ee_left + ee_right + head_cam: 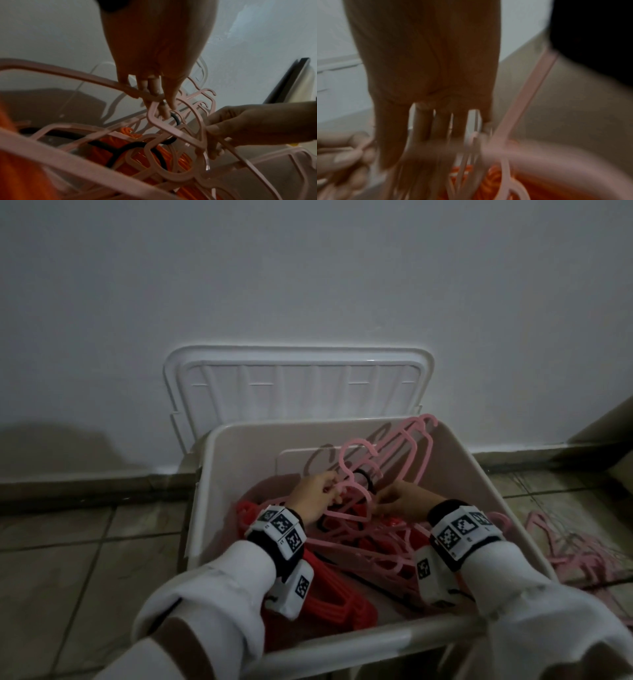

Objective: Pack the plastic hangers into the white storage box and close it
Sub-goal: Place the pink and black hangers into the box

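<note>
Inside the white storage box (219, 474), pink hangers (359, 546) are pinched by the left hand (313, 496) and gripped by the right hand (399, 501), tangled over red hangers (329, 601). Against the wall (308, 275) the lid (298, 385) is propped; more pink hangers (575, 556) lie on the tiled floor (78, 570).

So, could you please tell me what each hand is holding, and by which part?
Both hold pink plastic hangers inside the white storage box: left hand near the hooks, right hand on the frames.

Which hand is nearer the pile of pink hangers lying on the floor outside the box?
Right. The right hand works inside the white storage box on the side toward the floor pile; the left hand is farther across the box.
</note>
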### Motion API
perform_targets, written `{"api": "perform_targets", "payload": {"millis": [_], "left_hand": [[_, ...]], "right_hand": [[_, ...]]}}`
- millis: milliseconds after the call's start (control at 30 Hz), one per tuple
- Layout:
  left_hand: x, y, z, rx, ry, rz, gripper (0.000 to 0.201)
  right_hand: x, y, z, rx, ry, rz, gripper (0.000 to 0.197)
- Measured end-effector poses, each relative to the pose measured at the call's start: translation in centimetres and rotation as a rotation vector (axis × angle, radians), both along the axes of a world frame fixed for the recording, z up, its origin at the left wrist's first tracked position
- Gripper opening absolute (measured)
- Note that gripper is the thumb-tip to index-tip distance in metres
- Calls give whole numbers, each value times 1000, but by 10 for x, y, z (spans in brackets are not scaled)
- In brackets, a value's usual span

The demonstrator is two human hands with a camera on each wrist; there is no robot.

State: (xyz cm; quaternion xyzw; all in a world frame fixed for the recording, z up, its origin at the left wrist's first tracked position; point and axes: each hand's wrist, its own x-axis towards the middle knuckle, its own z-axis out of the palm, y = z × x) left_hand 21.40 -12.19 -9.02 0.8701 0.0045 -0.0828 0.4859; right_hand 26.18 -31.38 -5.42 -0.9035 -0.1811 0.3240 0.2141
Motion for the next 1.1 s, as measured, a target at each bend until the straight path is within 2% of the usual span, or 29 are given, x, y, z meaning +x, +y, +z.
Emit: {"api": "perform_targets", "payload": {"millis": [100, 167, 233, 333, 400, 533, 633, 700, 767, 867, 967, 1100], "left_hand": [[3, 0, 3, 238, -47, -54, 24], [5, 3, 9, 339, -135, 14, 28], [7, 7, 15, 361, -184, 100, 27], [8, 8, 17, 398, -200, 109, 23], [6, 6, 17, 413, -193, 56, 21], [6, 5, 18, 388, -191, 13, 21], [3, 2, 17, 362, -80, -117, 25], [-1, -1, 15, 380, 2, -250, 32], [-2, -3, 12, 410, 28, -336, 37], [0, -2, 10, 348, 12, -339, 33], [0, -3, 10, 185, 5, -323, 20], [2, -1, 11, 181, -79, -269, 30]], "right_hand": [[2, -2, 6, -86, 41, 51, 21], [5, -5, 13, -104, -58, -43, 7], [10, -9, 18, -107, -185, -179, 17], [15, -12, 20, -182, -208, -338, 26], [15, -11, 20, -237, -147, -345, 26], [11, -13, 18, -218, -74, -315, 28], [10, -15, 12, -216, -44, -251, 36], [8, -13, 7, -147, -15, -208, 27], [5, -10, 10, 27, -20, -273, 20], [2, -6, 15, 184, -66, -351, 24], [-1, -6, 18, 311, -51, -360, 20], [-5, -14, 23, 452, -42, -398, 15]]}}
